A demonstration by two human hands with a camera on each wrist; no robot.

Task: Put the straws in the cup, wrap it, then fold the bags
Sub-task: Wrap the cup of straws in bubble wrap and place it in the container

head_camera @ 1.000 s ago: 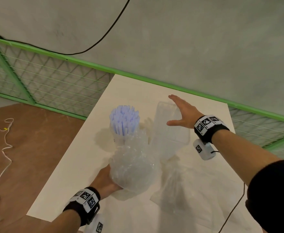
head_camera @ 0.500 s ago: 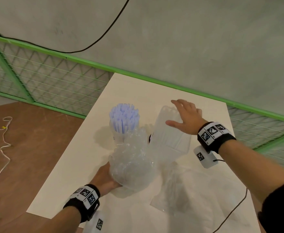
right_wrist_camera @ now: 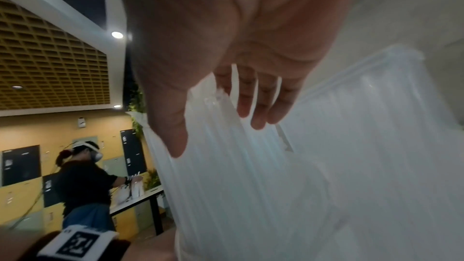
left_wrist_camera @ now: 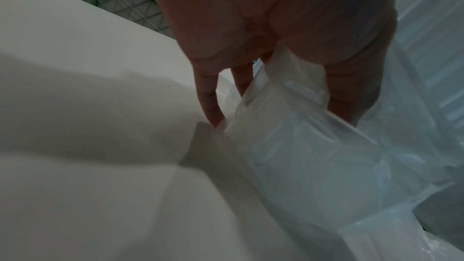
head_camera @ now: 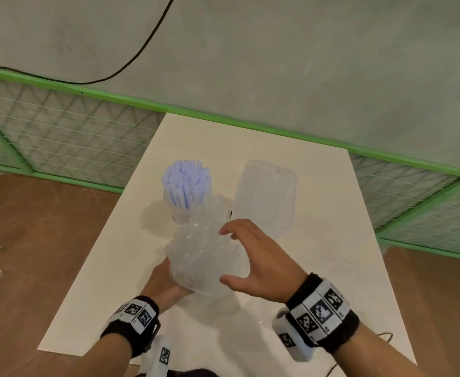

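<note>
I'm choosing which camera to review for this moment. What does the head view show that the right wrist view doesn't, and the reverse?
Only the head view shows the cup of blue straws standing on the table, and the left hand holding the crumpled clear wrap from below.

Only the right wrist view shows another person working at a table in the background.

Both show the right hand, fingers spread, at clear plastic; whether it touches the wrap is unclear. The flat clear bag probably appears in both.

Head high, downward; wrists close
</note>
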